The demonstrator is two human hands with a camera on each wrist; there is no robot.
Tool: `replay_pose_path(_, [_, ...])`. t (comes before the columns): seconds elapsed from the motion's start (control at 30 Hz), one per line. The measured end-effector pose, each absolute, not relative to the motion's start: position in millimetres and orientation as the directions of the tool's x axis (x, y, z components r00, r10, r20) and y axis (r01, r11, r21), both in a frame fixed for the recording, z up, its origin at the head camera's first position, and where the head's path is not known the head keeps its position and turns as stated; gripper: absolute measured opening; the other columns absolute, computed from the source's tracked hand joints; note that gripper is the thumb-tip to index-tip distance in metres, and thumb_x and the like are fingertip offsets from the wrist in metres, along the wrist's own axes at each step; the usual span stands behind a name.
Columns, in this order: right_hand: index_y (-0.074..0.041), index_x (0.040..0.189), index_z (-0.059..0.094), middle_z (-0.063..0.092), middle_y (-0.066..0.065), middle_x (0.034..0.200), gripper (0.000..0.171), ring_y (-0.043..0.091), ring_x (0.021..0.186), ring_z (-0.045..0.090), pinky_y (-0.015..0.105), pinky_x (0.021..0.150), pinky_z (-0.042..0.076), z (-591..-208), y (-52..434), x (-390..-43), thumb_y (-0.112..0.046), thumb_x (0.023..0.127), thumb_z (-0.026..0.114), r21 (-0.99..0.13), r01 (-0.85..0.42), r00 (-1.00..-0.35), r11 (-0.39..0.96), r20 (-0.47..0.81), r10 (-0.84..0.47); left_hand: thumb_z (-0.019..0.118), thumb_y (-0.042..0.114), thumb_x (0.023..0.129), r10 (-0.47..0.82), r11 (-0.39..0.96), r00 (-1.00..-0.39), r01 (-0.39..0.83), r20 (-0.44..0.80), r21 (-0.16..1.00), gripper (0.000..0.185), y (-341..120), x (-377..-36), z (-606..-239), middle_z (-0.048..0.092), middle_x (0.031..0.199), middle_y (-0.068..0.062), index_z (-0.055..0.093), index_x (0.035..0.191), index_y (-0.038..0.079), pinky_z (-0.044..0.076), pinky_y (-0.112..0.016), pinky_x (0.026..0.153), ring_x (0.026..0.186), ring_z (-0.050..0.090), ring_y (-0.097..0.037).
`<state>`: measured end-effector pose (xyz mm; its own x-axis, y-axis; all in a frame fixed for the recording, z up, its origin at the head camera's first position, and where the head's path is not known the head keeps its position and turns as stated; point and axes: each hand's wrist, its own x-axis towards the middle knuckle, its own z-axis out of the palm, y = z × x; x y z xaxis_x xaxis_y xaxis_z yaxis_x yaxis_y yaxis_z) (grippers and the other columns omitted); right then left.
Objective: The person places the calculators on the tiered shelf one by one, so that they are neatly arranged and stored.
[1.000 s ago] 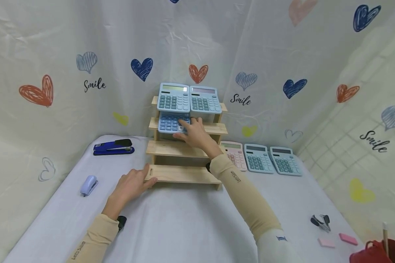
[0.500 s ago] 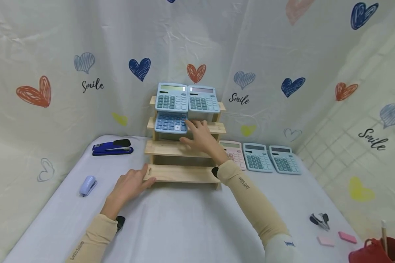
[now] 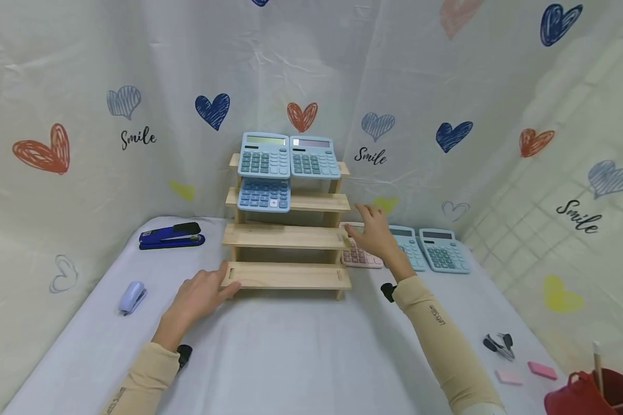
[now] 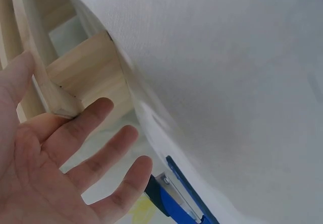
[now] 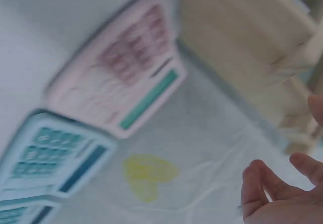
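Calculators (image 3: 263, 163) (three, blue) sit on wooden rack (image 3: 285, 236) shelves.

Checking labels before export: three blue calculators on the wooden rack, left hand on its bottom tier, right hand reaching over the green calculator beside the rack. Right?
Not quite. The right hand hovers over the pink calculator, not a green one; the head and right wrist views both show it. The rest holds: three blue calculators sit on the wooden rack, and the left hand touches its bottom tier.
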<state>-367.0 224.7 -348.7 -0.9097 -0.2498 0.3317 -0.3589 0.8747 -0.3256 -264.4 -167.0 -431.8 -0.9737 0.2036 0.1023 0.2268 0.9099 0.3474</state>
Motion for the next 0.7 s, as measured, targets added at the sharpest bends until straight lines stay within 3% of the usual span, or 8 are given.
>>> replay_pose_path(0.13, [-0.001, 0.157, 0.028, 0.031, 0.035, 0.155, 0.071, 0.056, 0.142, 0.029, 0.069, 0.112, 0.030, -367.4, 251.9, -371.9, -0.035, 0.101, 0.056, -0.358, -0.220, -0.968, 0.908, 0.193, -0.159, 0.060, 0.046, 0.099, 0.207, 0.909, -0.973, 0.231, 0.106, 0.346, 0.070, -168.8, -265.6, -431.8, 0.071, 0.112, -0.026, 0.042, 0.149, 0.000, 0.050, -0.048, 0.062, 0.084, 0.067, -0.031])
replay_pose_path(0.33, [0.003, 0.154, 0.031, 0.038, 0.042, 0.149, 0.079, 0.061, 0.137, 0.037, 0.070, 0.106, 0.038, -400.3, 265.7, -390.3, -0.047, 0.098, 0.055, -0.238, -0.128, -0.991, 0.963, -0.014, -0.135, 0.059, 0.045, 0.099, 0.205, 0.910, -0.973, 0.229, 0.106, 0.345, 0.071, -169.0, -267.4, -431.0, 0.069, 0.116, -0.028, 0.041, 0.149, -0.002, 0.052, -0.053, 0.066, 0.090, 0.068, -0.036])
replay_pose_path(0.47, [0.002, 0.153, 0.034, 0.040, 0.040, 0.149, 0.082, 0.061, 0.141, 0.031, 0.071, 0.111, 0.031, -412.5, 263.0, -399.3, -0.051, 0.095, 0.055, -0.192, -0.124, -0.987, 0.973, -0.076, -0.141, 0.058, 0.046, 0.099, 0.199, 0.911, -0.977, 0.215, 0.081, 0.353, 0.071, -168.0, -267.1, -433.0, 0.068, 0.120, -0.028, 0.040, 0.150, -0.002, 0.053, -0.055, 0.070, 0.094, 0.069, -0.038])
replay_pose_path(0.7, [-0.003, 0.156, 0.031, 0.027, 0.045, 0.152, 0.094, 0.069, 0.139, 0.024, 0.076, 0.108, 0.030, -417.6, 257.5, -410.6, -0.064, 0.090, 0.058, -0.154, -0.052, -0.990, 0.987, -0.120, -0.071, 0.060, 0.045, 0.099, 0.196, 0.913, -0.977, 0.211, 0.079, 0.348, 0.071, -166.7, -267.1, -432.3, 0.070, 0.115, -0.025, 0.041, 0.149, -0.001, 0.050, -0.046, 0.063, 0.079, 0.061, -0.026])
